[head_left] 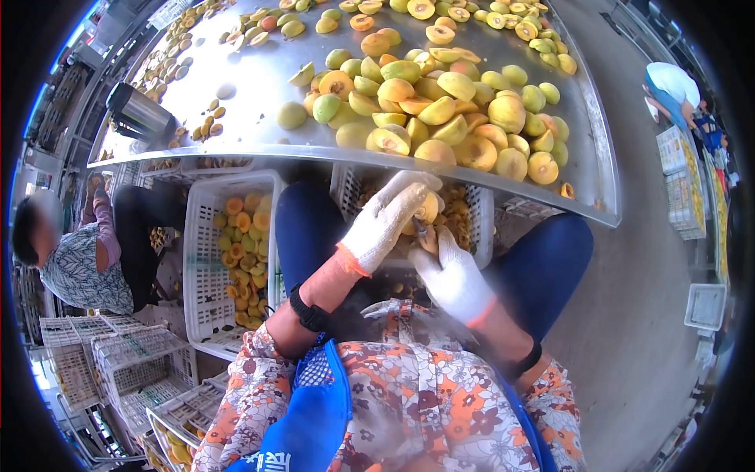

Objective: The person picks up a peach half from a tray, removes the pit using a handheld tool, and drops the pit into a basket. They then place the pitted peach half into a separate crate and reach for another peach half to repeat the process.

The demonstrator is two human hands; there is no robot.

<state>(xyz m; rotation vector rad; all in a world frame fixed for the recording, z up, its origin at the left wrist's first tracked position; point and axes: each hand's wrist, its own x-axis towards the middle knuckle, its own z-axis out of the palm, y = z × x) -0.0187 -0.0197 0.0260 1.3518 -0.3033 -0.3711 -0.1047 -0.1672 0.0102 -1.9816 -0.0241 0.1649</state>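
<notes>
My left hand (391, 219), in a white knit glove with an orange cuff, is closed around a yellow peach half (427, 208) just below the table edge. My right hand (454, 277), gloved too, grips a small metal-tipped pitting tool (426, 237). The tool's tip is at the cut face of the peach half; how deep it goes is hidden. Beneath my hands, between my knees, stands a crate (484, 224) with small peach pieces in it. A heap of halved peaches (440, 98) lies on the metal table (244, 130) in front of me.
Left of my leg stands a white crate (197, 259) of peach halves. A steel cup-like container (141, 114) lies on the table's left side. Stacked crates (145, 370) are at lower left. One person (82, 263) sits at left; another (672, 90) bends near crates at right.
</notes>
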